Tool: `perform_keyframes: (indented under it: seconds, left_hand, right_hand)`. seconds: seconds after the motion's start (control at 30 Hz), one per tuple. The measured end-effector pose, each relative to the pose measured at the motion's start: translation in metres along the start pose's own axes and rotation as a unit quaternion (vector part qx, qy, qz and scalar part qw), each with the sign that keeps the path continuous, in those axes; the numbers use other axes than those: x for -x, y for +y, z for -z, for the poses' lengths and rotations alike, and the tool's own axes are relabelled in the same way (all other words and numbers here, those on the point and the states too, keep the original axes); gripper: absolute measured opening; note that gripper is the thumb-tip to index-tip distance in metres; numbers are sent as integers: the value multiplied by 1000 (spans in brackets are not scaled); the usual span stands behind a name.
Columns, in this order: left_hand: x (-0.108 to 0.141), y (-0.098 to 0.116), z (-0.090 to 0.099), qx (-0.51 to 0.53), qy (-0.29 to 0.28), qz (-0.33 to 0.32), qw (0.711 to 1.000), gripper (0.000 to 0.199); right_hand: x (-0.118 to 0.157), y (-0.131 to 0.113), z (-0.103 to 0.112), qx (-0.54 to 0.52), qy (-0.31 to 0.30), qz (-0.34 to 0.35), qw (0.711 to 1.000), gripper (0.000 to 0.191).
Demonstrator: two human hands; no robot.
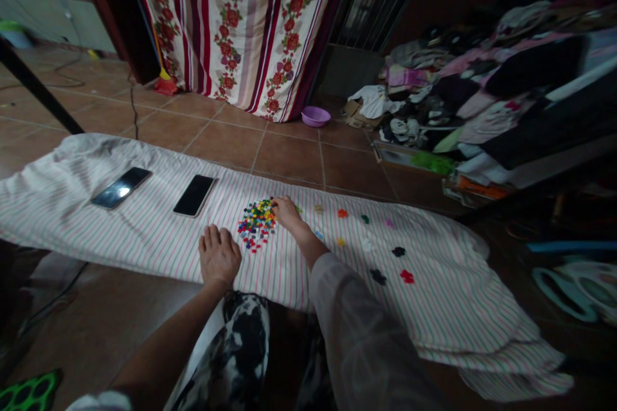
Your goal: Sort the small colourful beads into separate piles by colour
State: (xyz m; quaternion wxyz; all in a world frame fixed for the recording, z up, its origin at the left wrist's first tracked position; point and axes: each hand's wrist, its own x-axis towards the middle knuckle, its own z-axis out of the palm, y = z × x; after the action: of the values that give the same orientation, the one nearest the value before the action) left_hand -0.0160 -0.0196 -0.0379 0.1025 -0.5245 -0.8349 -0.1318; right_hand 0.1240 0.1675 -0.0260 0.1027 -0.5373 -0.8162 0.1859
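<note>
A mixed pile of small coloured cubes [258,225] lies on the striped cloth [270,279] in front of me. My right hand [285,210] is at the pile's right edge, its fingers pinched together; whatever is between the fingertips is too small to make out. Flat on the cloth, left of the pile, rests my left hand [219,253], holding nothing. Right of the pile sit small single-colour groups: orange pieces [342,212], dark green pieces [365,219], yellow pieces [341,241], black pieces [398,251], dark grey pieces [378,277] and red pieces [407,277].
Two phones, one reflecting light [121,188] and one dark [195,195], lie on the cloth at left. Beyond it are a tiled floor, a purple basin [315,117] and a flowered curtain [250,26]. Heaped clothes [463,90] fill the right side.
</note>
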Motion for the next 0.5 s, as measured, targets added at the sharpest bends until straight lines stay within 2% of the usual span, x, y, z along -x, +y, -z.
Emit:
perform_keyframes:
  seconds: [0.27, 0.5]
  left_hand:
    - [1, -1, -3, 8, -1, 4, 1000, 43]
    - [0, -1, -1, 3, -5, 3, 1000, 42]
  right_hand:
    - [-6, -2, 3, -7, -6, -2, 1000, 23]
    - [-3, 0, 0, -31, 14, 39, 999, 20]
